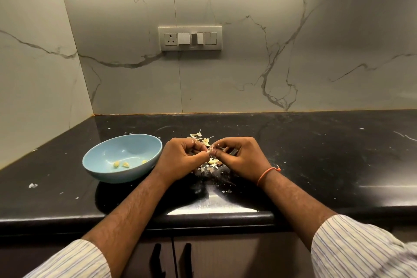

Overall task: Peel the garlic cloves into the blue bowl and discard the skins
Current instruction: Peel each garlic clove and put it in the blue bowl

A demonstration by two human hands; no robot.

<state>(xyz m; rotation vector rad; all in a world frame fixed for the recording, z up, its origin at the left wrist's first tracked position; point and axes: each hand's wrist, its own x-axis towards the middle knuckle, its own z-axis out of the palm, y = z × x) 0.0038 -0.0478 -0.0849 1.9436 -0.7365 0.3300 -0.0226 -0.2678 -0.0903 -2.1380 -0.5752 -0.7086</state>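
1. Three peeled cloves [125, 164] lie in the bowl [101, 172], which stands on the counter [316, 153] just left of the hands. That much of the peeling looks done.
2. The left hand [180, 157] and right hand [239, 156] meet above the counter, fingers curled, and both pinch one small clove [209, 151] between their fingertips. This clove seems to be half stripped; it is too small to tell how much skin remains on it.
3. Loose skins [203, 139] lie scattered on the counter behind and beneath the hands. None has been thrown away yet, so the discarding step is wholly left.
4. A pale yellowish piece [213, 161] lies under the hands; I cannot tell whether it is an unpeeled clove or only skin, so the number of cloves left is unclear.
5. My judgement: the task is partway through. The clove in hand must go into the bowl, any others must follow, and then the skins must be gathered and binned.
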